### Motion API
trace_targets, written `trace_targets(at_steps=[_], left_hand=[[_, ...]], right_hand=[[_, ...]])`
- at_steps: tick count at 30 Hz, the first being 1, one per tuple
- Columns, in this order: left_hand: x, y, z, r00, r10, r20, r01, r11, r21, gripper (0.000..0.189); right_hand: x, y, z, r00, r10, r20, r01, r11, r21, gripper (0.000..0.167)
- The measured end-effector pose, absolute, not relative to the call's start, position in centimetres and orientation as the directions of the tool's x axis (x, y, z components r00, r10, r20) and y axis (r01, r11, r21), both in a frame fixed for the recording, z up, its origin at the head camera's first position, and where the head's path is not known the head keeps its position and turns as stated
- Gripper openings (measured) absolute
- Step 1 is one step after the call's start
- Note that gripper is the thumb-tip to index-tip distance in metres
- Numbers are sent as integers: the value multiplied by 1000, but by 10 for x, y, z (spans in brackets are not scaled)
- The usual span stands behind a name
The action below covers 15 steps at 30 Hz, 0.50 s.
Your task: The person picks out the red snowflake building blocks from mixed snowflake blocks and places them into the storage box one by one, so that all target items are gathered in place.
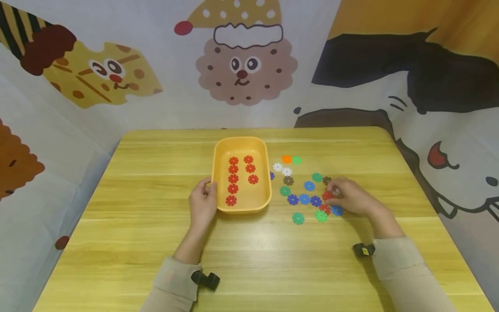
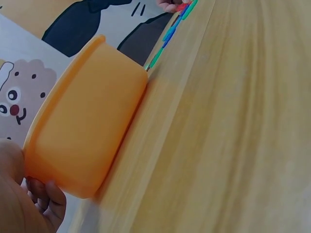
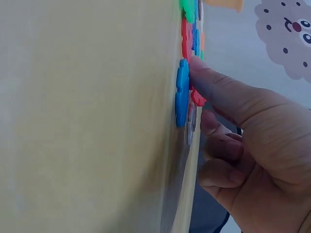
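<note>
My left hand (image 1: 203, 203) grips the left rim of a yellow-orange plastic basin (image 1: 260, 197); in the left wrist view its fingers (image 2: 51, 201) curl under the rim. Inside the basin, red snowflake discs (image 1: 232, 178) lie in two columns, the left one longer. To the basin's right my right hand (image 1: 352, 198) pinches a red snowflake disc (image 1: 327, 196) between thumb and fingers, low over the scattered discs. In the right wrist view that red disc (image 3: 198, 98) shows partly behind the thumb, beside a blue disc (image 3: 181, 92).
Loose snowflake discs in green (image 1: 298, 218), dark blue (image 1: 293, 199), white (image 1: 286, 172), brown (image 1: 288, 180) and orange (image 1: 286, 159) lie on the wooden table (image 1: 265, 260). Another red disc (image 1: 325, 209) lies below the right fingers. A cartoon-printed cloth (image 1: 167, 108) hangs behind the table.
</note>
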<state>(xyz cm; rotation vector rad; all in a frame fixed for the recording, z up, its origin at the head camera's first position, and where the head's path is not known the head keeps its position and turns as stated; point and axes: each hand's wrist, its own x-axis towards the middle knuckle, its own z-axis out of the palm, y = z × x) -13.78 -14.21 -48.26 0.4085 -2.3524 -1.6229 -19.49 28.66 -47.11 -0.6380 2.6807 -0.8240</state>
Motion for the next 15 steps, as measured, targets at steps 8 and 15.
trace_targets(at_steps=[8,15], left_hand=[[-138,-142,-483,-928,-369,55,-81,344,935,32],[-138,-142,-485,-929,-366,59,-78,347,935,33]], right_hand=[[-195,285,-473,-858,-502,-108,-349,725,-594,20],[-195,285,-471,-873,-468,-138,-317,759,-568,28]])
